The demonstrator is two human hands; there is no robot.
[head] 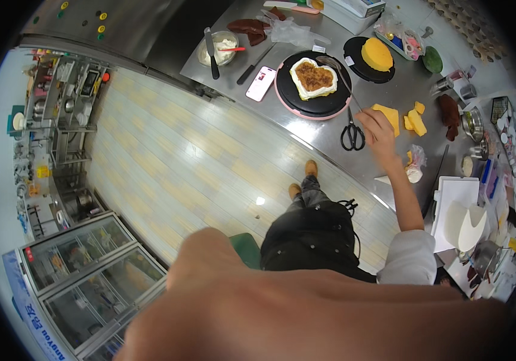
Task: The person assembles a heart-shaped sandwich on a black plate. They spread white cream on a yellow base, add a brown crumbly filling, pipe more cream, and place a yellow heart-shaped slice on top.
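My right hand (379,131) grips the handle end of a long metal spoon (345,85). The spoon's bowl is over the right edge of a heart-shaped cake (314,79) with white cream round its rim and brown filling on top. The cake rests on a black turntable (303,107) with a pink edge. Black-handled scissors (352,138) lie left of my right hand, and yellow sponge cake pieces (387,117) lie beside and partly behind it. My left hand (203,289) seems to be the large blurred skin close to the camera; its fingers cannot be made out.
On the steel table (325,135) are a phone (261,83), a knife (258,63), a cream bowl (227,45) with a spatula (211,52), a round yellow cake (376,54) on a black board, and a piping bag (413,173). A glass-topped freezer (91,289) stands at lower left.
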